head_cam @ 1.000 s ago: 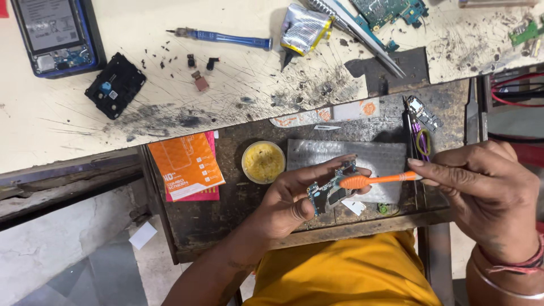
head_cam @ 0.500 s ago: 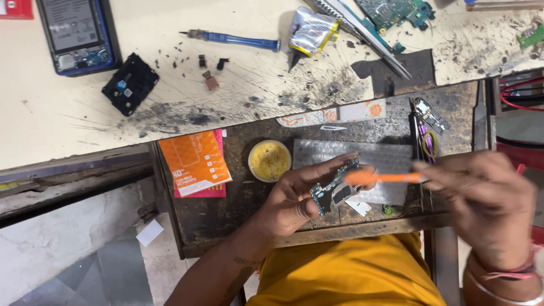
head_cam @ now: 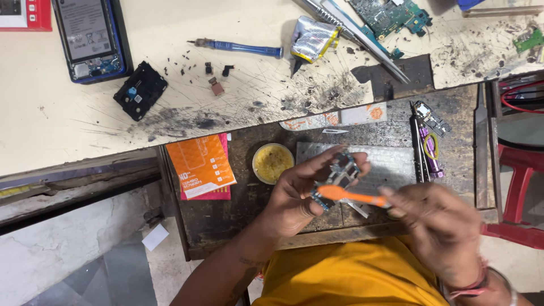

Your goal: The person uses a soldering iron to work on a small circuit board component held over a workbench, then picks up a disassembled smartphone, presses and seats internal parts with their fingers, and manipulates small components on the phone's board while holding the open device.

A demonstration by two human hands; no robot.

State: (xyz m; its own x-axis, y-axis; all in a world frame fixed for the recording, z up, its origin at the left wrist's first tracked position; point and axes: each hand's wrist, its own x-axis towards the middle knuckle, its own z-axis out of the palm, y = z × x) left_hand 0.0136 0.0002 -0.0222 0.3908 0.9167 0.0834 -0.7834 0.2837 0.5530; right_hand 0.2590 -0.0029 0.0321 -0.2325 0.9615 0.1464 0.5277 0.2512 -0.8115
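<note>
The right hand [head_cam: 436,226] has slid left, its fingers pinching the orange brush [head_cam: 351,195]. The left hand [head_cam: 300,192] grips the small circuit board [head_cam: 340,173]. Brushing step; next needs gentle strokes.

Left hand [head_cam: 297,195]: forearm enters from lower left, bare, raised over the surface; palm turned inward, fingers [head_cam: 345,156] curled, thumb pressed opposite them in a closed pinch. Right hand [head_cam: 439,226]: enters from lower right, motion-blurred, back of hand upward, fingers bunched toward the left hand's fingers in a closed grip; bangles at the wrist.
</note>
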